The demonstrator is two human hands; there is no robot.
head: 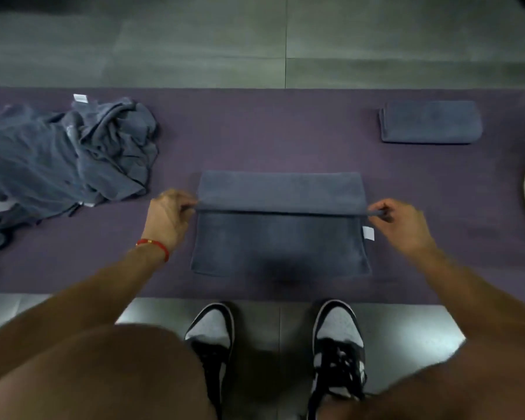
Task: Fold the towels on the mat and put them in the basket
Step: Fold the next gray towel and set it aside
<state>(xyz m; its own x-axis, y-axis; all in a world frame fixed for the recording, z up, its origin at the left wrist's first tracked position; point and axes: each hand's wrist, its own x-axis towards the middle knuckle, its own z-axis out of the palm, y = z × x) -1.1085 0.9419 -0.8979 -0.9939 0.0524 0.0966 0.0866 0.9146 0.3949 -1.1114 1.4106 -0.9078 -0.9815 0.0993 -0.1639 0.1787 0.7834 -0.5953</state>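
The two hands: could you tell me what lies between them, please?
In the head view, the half-folded towel spans the stretch between the left hand and the right hand; each pinches one end of its folded edge.

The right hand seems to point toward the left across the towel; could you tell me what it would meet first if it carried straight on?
Probably the left hand, gripping the opposite end of the same fold of the towel that the right hand pinches.

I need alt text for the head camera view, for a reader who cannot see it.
Two hands, left and right, pinch the ends of a grey towel being folded on a purple mat. Unfolded towels lie left, a folded towel far right.
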